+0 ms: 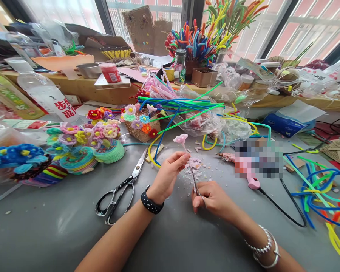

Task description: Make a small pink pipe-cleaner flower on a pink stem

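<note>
My left hand [170,173] pinches the stem of a small pink pipe-cleaner flower [181,139], which stands upright just above the fingertips. My right hand [212,198] is closed on a thin metal tool, tweezers or small scissors [193,177], whose tip points up toward the flower's stem. Pink fluff trimmings [195,164] lie scattered on the grey table [73,226] between and behind both hands. A black dotted watch band sits on my left wrist and silver bracelets on my right.
Large black-handled scissors [121,189] lie left of my left hand. A pink glue gun [243,170] with a black cord lies to the right. Finished flower baskets [87,147] crowd the left. A bagged bundle of pipe cleaners [187,105] lies behind, and loose ones [323,189] at right.
</note>
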{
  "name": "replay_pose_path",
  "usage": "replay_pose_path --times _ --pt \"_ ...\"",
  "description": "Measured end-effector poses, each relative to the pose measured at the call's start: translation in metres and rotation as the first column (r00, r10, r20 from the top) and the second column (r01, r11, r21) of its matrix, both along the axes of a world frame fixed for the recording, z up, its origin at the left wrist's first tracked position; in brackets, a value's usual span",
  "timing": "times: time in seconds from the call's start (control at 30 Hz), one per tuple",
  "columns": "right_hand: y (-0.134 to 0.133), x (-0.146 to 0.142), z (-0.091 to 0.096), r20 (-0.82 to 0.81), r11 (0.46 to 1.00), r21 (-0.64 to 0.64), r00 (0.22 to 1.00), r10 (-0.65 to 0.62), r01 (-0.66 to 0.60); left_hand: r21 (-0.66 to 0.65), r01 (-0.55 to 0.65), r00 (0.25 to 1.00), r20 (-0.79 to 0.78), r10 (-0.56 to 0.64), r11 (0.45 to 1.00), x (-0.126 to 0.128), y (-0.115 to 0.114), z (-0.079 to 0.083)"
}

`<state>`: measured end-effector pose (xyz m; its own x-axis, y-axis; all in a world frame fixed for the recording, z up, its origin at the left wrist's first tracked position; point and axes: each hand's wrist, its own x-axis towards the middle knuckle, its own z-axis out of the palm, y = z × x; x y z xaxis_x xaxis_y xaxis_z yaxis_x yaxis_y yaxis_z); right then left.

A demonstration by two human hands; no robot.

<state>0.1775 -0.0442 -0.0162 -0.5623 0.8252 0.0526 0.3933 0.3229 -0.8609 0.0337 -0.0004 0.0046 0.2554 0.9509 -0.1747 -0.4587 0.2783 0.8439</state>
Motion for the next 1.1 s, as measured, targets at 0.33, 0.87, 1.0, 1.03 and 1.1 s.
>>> replay_pose_path --times 0.33,0.87,1.0,1.03,1.1 --pt "0.0003 -0.0016 -0.0009 0.004 0.996 -0.032 0.997 -0.078 0.078 0.005 -0.063 0.997 0.042 0.063 0.998 0.0 0.0003 0.0001" --pt "0.0036 0.0077 0.006 -0.093 0.989 -0.063 0.987 0.127 -0.134 0.019 0.085 0.996 0.024 -0.085 0.996 -0.0001 -0.0005 -0.0005" --pt "0.0027 0.0074 0.0055 -0.061 0.989 -0.054 0.989 0.135 -0.138 0.047 0.112 0.993 -0.033 -0.11 0.993 0.0003 -0.0011 -0.0023" --pt "0.0024 0.0075 0.0052 -0.054 0.99 -0.056 0.99 0.128 -0.131 0.049 0.109 0.993 -0.043 -0.107 0.993 0.0004 -0.0012 -0.0025" --pt "0.0022 0.0077 0.0046 -0.043 0.991 -0.058 0.992 0.115 -0.118 0.063 0.105 0.993 -0.06 -0.101 0.993 0.0006 -0.0015 -0.0022"
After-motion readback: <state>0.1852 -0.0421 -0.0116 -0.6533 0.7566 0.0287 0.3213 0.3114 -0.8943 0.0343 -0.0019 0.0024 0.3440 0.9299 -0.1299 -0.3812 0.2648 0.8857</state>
